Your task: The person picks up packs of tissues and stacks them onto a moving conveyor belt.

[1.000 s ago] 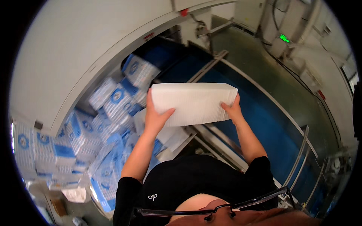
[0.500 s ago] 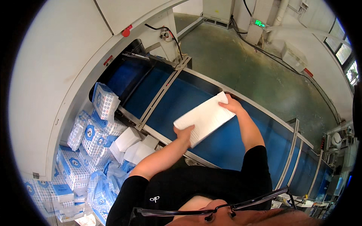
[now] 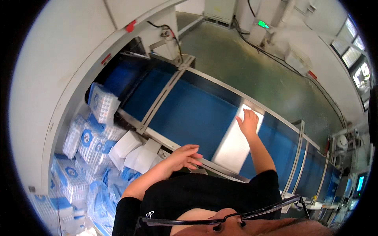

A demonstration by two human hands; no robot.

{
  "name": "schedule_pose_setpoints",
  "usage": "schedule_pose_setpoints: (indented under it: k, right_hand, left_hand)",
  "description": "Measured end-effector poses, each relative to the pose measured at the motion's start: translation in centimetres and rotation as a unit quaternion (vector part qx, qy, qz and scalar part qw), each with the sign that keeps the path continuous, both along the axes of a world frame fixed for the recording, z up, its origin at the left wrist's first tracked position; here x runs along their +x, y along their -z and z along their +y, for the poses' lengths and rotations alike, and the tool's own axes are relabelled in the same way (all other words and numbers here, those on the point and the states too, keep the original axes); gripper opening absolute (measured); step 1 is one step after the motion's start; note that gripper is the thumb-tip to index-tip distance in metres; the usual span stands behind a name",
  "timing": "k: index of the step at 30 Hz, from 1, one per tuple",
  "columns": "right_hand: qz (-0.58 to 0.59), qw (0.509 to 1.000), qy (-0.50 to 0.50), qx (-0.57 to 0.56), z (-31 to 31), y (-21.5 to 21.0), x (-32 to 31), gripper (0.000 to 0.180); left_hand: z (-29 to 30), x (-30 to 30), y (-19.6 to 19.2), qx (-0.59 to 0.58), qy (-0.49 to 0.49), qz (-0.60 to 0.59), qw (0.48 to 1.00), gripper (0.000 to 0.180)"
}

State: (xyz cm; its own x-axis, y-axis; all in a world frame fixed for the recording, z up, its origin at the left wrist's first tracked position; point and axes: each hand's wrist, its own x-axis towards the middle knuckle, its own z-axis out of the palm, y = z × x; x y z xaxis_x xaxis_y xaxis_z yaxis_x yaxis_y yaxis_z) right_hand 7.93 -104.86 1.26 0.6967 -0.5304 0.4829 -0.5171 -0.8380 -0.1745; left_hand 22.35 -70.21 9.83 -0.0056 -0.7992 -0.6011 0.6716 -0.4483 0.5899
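A long white stack of what looks like paper tissue (image 3: 235,146) lies crosswise on the blue conveyor belt (image 3: 193,108). On its far half rests my right hand (image 3: 248,123), fingers spread out over the top surface and not wrapped round it. My left hand (image 3: 183,158) is off the stack, above the belt's near rail, open and with nothing in it; its fingers point toward the stack. Left of that hand, several loose white stacks (image 3: 126,146) sit in a heap.
Blue-and-white printed packs (image 3: 103,105) and crumpled blue plastic film (image 3: 103,200) are piled at the left. A metal crossbar (image 3: 163,97) spans the belt. A white machine housing (image 3: 59,51) curves over the belt's left end. Cables (image 3: 271,55) run along the far floor.
The white stack has gone from being held in both hands to lying on the belt, farther right and turned more crosswise. My left hand has let go and drawn back toward me.
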Motion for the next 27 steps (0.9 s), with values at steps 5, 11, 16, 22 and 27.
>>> schedule_pose_setpoints:
  k: [5, 11, 16, 22, 27]
  right_hand:
    - [-0.092, 0.971, -0.191, 0.114, 11.0, -3.2, 2.7, 0.041]
    - [-0.063, 0.896, -0.416, 0.143, 24.9, -3.8, 6.0, 0.035]
    - [-0.038, 0.831, -0.514, 0.208, 34.5, -5.2, 8.9, 0.033]
    - [-0.055, 0.752, -0.632, 0.180, 44.1, -7.7, 11.0, 0.031]
    - [-0.071, 0.713, -0.669, 0.198, 48.6, -8.9, 10.5, 0.029]
  left_hand:
    - [13.3, -0.5, 0.3, -0.002, -0.141, -0.302, 0.943, 0.057]
    - [30.2, -5.3, -1.3, 0.117, -0.235, -0.827, 0.497, 0.046]
    - [43.1, -7.1, -1.9, 0.276, -0.418, -0.809, 0.308, 0.039]
    - [55.5, -3.5, -6.9, 0.349, -0.596, -0.721, 0.054, 0.063]
    - [64.6, -1.1, -16.0, 0.419, -0.607, -0.661, -0.138, 0.071]
